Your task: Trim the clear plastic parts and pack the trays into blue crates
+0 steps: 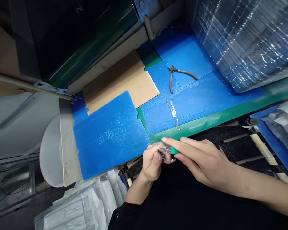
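Note:
My left hand pinches a small clear plastic piece at the edge of the bench. My right hand grips a green-handled tool, and its metal end meets that piece. The exact kind of tool is hidden by my fingers. Beyond my hands, a clear plastic strip lies on a stack of blue corrugated plastic sheets. Grey-handled side cutters rest on a blue sheet further away, out of reach of my fingers.
A blue sheet with white characters lies at the left, beside brown cardboard. Stacked clear plastic trays rise at the far right. Green matting edges the bench, with white plastic bags below at the lower left.

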### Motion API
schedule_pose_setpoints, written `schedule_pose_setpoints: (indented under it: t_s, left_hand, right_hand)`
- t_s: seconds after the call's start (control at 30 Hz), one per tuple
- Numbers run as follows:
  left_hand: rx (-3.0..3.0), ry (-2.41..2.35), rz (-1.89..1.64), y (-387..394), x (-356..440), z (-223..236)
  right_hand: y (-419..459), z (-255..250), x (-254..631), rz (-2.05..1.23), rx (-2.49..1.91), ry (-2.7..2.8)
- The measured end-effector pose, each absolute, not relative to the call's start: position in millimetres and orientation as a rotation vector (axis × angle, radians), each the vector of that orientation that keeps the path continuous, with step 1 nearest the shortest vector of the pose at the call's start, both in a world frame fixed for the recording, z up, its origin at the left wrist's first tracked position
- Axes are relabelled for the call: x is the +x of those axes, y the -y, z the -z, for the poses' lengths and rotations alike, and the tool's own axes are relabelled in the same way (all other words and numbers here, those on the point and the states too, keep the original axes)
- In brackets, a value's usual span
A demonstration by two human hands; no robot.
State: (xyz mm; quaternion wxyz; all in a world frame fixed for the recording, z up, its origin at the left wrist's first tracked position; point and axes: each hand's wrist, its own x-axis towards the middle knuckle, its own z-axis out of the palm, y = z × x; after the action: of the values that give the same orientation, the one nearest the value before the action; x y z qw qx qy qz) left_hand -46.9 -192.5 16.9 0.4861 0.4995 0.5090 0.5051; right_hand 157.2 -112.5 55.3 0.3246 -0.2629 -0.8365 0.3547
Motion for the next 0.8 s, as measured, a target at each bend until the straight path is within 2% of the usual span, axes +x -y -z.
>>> schedule_pose_setpoints:
  t_s: [0.33, 0.8]
  left_hand:
    - [1.245, -1.339, -1.219, 194, -53, -9]
    - [1.288, -1.074, -1.326, 181, -50, -9]
  right_hand:
    - [119, -56, 149, -1.230, -0.686, 1.997]
    - [104, -35, 130, -1.227, -1.018, 1.851]
